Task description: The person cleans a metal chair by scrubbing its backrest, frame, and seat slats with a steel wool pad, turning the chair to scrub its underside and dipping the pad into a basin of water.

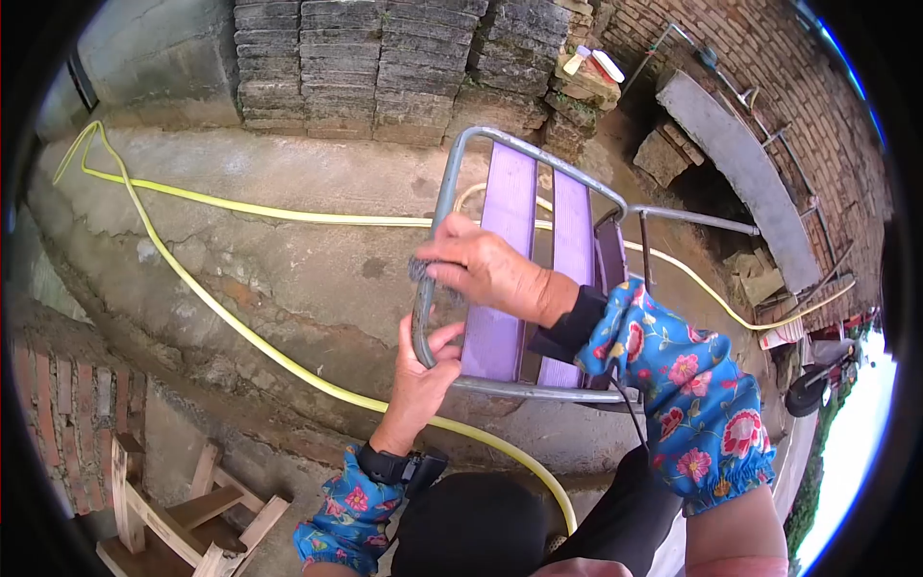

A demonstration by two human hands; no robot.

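Note:
A metal-framed chair [454, 183] with purple slats [500, 207] lies tilted before me. My left hand [423, 370] grips the lower left corner of its grey tube frame, fingers wrapped round the bend. Just above, my right hand [490, 269] presses a small dark grey scouring pad [419, 268] against the left tube, its fingers closed on the pad. Both forearms wear blue floral sleeves, and dark bands circle the wrists. The right forearm crosses over the slats and hides part of them.
A yellow hose [260, 341] loops over the concrete ground and passes behind the chair. Stacked grey slabs [336, 72] line the back. A wooden stool [183, 514] lies at the lower left. A brush [608, 66] rests on stones, near a curved concrete slab [735, 173].

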